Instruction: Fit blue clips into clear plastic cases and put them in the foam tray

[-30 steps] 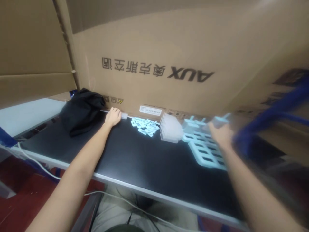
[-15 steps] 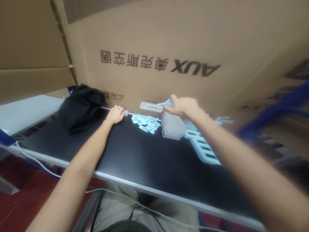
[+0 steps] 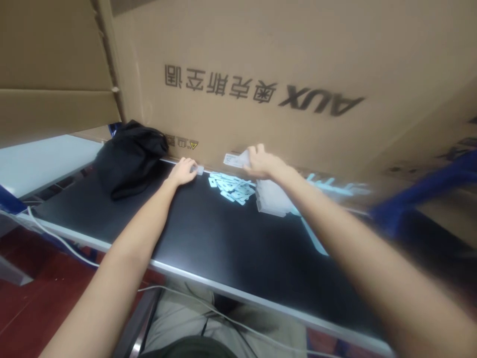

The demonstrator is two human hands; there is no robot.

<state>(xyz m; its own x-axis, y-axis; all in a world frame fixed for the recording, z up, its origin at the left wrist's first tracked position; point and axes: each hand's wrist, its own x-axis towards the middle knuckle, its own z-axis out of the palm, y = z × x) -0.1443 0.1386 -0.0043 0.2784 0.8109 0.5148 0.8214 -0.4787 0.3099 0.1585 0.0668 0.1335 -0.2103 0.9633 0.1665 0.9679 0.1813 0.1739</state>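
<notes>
My left hand [image 3: 183,171] rests at the back of the black tabletop, fingers closed on a small translucent plastic piece [image 3: 200,170] that sticks out to their right. Raised in front of the cardboard, my right hand [image 3: 263,161] grips a pale translucent plastic piece [image 3: 244,158], its shape partly covered by the fingers. Below that hand stands a stack of translucent plastic boxes [image 3: 274,200], partly behind my forearm. Between the hands lies a loose pile of flat light blue plastic pieces [image 3: 233,188]. Light blue slatted plastic parts [image 3: 337,187] are partly hidden behind my right arm.
A large cardboard box [image 3: 223,114] walls off the back of the black tabletop [image 3: 223,243]. Black cloth [image 3: 130,156] is heaped at the left, near a pale board [image 3: 48,161]. A blue post [image 3: 421,191] stands at right. A white cable [image 3: 238,325] hangs along the front edge.
My right hand has moved left relative to the box stack, carrying a pale piece. My left hand stays nearly in place. The view has shifted slightly.
</notes>
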